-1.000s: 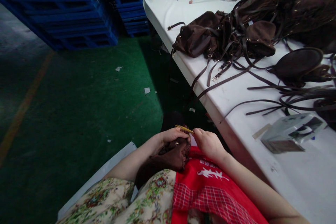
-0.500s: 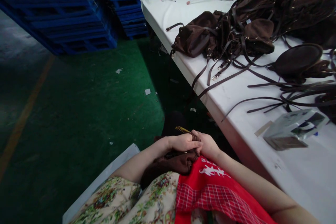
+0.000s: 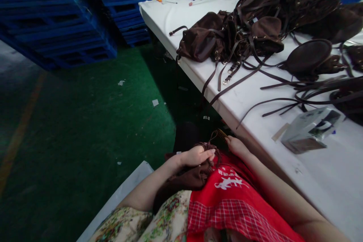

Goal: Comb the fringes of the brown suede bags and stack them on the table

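gripping the yellow comb [image 3: 221,134], the right hand [image 3: 236,146] has parted from the left hand [image 3: 196,155], which clasps the brown bag [image 3: 188,180].

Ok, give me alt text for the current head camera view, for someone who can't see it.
A person's left hand grips gathered brown fabric by a red apron while the right hand holds a yellow comb-like tool. To the right, brown bags are piled on a white table; at upper left, blue pallets stand on a green floor.

Left fingers [image 3: 206,154] clench; right fingers [image 3: 229,141] pinch nearby.
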The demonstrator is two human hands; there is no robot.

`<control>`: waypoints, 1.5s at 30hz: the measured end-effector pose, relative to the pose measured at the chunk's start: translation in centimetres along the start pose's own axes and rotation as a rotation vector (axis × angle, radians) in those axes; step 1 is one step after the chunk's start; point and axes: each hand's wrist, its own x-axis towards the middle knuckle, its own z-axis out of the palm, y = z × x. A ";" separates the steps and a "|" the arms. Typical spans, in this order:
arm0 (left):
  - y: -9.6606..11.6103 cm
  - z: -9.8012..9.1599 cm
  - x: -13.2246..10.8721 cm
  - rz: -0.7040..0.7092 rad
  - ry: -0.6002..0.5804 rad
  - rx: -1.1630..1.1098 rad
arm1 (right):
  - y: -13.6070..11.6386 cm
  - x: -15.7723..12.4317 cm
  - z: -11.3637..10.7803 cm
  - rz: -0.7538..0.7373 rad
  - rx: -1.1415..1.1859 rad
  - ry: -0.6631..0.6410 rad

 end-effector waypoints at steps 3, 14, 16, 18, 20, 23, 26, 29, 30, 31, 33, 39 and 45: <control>-1.1 -0.6 -0.1 0.021 0.087 -0.115 | 0.2 -1.6 -0.9 -0.045 0.151 0.005; 0.2 0.3 0.3 -0.066 -0.050 -0.135 | -5.8 -7.5 -2.6 -0.529 0.011 0.021; 0.8 0.4 0.0 -0.037 -0.087 -0.103 | -6.0 -7.0 -2.0 -0.534 -0.020 -0.022; 1.1 0.3 -0.3 -0.021 -0.077 -0.110 | -6.0 -6.5 -1.3 -0.509 -0.044 -0.026; 1.3 0.2 -0.7 -0.024 -0.061 -0.109 | -5.7 -5.9 -0.7 -0.449 -0.109 0.033; 1.3 0.1 -1.0 -0.022 -0.020 -0.052 | -4.7 -4.6 0.0 -0.291 -0.216 0.151; 1.8 0.2 -1.2 0.013 0.000 0.013 | -3.0 -2.9 0.5 -0.163 -0.214 0.128; 2.4 0.5 -1.3 0.074 -0.082 0.055 | -0.7 -1.5 0.5 -0.044 -0.154 0.035; 2.6 0.6 -1.4 0.089 -0.103 0.055 | 0.1 -1.3 0.4 -0.013 -0.147 0.014; 2.5 0.6 -1.4 0.093 -0.102 0.046 | 0.7 -1.2 0.3 0.005 -0.130 -0.003; 2.1 0.4 -1.5 0.078 -0.034 -0.001 | 1.4 -1.7 -0.2 -0.002 -0.011 -0.019; 0.2 -0.4 -1.0 0.050 0.082 -0.158 | -2.0 -6.7 -2.7 -0.253 0.545 0.172; 0.9 0.1 -1.1 0.014 -0.009 -0.285 | -6.6 -8.8 -1.8 -0.454 0.257 0.025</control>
